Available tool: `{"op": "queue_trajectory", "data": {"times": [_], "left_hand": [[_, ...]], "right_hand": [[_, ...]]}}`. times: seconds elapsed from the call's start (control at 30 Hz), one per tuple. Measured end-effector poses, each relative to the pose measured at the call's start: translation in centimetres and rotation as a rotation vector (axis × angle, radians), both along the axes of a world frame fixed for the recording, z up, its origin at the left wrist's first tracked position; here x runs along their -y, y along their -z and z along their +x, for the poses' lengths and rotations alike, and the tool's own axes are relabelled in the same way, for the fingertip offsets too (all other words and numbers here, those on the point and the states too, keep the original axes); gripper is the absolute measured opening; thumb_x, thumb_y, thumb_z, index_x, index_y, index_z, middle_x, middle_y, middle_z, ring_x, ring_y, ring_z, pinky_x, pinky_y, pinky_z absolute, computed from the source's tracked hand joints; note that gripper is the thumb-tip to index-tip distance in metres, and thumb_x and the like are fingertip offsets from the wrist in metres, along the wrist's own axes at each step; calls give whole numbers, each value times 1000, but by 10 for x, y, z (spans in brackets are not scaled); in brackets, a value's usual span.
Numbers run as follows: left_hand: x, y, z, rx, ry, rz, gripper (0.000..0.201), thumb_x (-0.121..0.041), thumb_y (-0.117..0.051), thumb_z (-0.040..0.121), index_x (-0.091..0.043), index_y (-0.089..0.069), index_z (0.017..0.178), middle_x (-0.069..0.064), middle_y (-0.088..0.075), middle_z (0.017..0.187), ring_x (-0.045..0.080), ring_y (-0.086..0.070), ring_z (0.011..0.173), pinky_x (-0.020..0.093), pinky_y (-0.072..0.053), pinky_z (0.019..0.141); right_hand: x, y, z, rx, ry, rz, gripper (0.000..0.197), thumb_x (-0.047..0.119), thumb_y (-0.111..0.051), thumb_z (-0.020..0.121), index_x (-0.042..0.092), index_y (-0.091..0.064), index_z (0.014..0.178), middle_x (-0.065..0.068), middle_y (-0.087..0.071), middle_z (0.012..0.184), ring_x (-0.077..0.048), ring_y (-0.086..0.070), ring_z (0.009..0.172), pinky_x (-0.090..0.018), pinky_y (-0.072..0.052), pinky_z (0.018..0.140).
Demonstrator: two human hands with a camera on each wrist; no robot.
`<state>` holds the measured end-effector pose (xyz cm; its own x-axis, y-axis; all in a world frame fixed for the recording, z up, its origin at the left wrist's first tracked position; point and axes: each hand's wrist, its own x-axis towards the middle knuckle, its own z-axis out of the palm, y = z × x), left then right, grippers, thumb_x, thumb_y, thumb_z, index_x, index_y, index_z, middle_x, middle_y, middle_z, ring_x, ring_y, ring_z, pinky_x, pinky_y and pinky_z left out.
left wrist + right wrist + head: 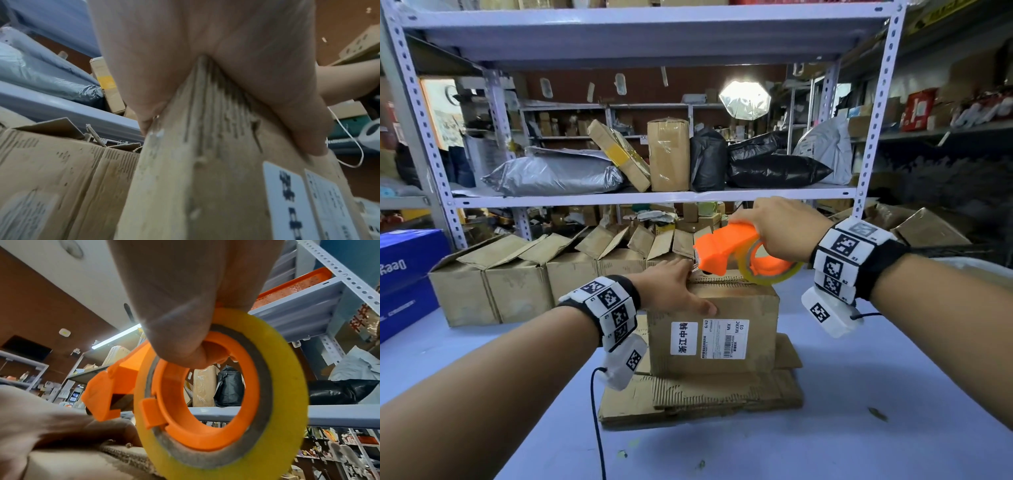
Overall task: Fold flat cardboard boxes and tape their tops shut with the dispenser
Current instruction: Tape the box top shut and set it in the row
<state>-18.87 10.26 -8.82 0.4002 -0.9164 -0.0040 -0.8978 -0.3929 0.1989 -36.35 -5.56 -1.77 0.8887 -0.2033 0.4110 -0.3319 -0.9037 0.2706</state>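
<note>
two bare hands work at one small brown cardboard box (714,329) with white shipping labels on its near face; it stands upright on a stack of flattened brown cardboard sheets (702,397) on the pale blue table (859,428).

left hand (674,289) lies over the box's top left corner, fingers stretched flat along the top edge and the thumb down on the near face just above the labels. the left wrist view shows the palm straddling that corner (205,113), thumb on one side and fingers on the other, pressing rather than wrapping round it.

right hand (779,229) has its fingers curled through the ring of the orange plastic tape dispenser (726,250), which carries a roll of yellowish clear tape (774,277). in the right wrist view the fingers hook inside the orange core (205,410), with the roll (287,386) around it. the dispenser's front end sits at the top of the box, just beside the left fingertips, and the roll's lower edge touches or nearly touches the box top; i cannot tell which.

behind the box, a row of open brown cardboard boxes (524,274) stands along the table's far edge with flaps up. a blue carton (404,274) sits at the far left. beyond is a grey metal shelf rack (647,197) holding parcels, grey and black bags.
</note>
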Motion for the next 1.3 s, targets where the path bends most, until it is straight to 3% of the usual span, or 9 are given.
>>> {"op": "queue_trajectory", "data": {"times": [0.33,0.53,0.67,0.77,0.83,0.93,1.03,1.17,1.3], "left_hand": [[-3,2,-1,56,1,57,123,-94,-51,52,-25,-27,150,-3,-39,149,20,-36,136,44,-32,114],[0,2,0,51,-1,56,125,-96,-50,50,-26,-27,151,-4,-38,149,19,-35,137,45,-31,116],[2,1,0,59,5,47,108,-85,-61,68,-26,-27,151,-3,-38,149,19,-36,137,45,-31,116],[4,-8,-4,81,-7,129,108,-84,-60,72,-26,-21,154,-1,-32,156,21,-33,141,46,-30,118],[7,-16,-9,143,-23,226,111,-85,-58,71,-25,-19,156,0,-31,158,22,-34,142,46,-32,116],[20,-18,-28,310,-51,301,108,-87,-59,68,-22,-32,150,1,-45,147,23,-46,132,45,-42,104],[42,-5,-55,326,11,213,112,-95,-41,69,-19,-33,150,7,-42,151,27,-41,137,50,-34,113],[56,6,-62,246,54,6,110,-96,-45,64,-22,-39,146,1,-46,148,25,-43,134,46,-35,111],[53,10,-54,250,58,20,117,-99,-40,61,-23,-29,151,0,-38,154,24,-35,140,47,-28,114]], "right_hand": [[15,-1,-16,-77,64,-262,54,23,-58,88,45,-42,135,0,-54,100,-28,-60,96,-36,-32,72],[60,31,-61,-38,147,-15,53,22,-57,88,46,-42,133,3,-56,98,-26,-60,95,-39,-35,77],[80,76,-80,36,191,211,64,5,-52,83,46,-43,131,9,-52,95,-25,-61,94,-36,-40,77],[82,111,-78,101,151,454,67,-3,-50,83,45,-47,129,3,-62,106,-25,-62,94,-39,-51,80],[83,125,-74,122,97,535,67,-8,-49,83,37,-50,132,-4,-63,113,-30,-61,100,-45,-52,83],[89,131,-71,154,68,553,69,-10,-48,81,35,-50,134,-4,-62,116,-30,-60,102,-45,-52,83],[91,133,-72,160,68,559,69,-8,-50,81,36,-49,134,-3,-62,119,-29,-60,104,-46,-52,85],[87,140,-74,97,58,623,65,3,-64,81,35,-42,134,-2,-63,121,-27,-61,107,-45,-51,88],[83,138,-74,-12,61,699,71,26,-80,78,39,-33,128,2,-62,116,-22,-61,103,-43,-52,87]]}}
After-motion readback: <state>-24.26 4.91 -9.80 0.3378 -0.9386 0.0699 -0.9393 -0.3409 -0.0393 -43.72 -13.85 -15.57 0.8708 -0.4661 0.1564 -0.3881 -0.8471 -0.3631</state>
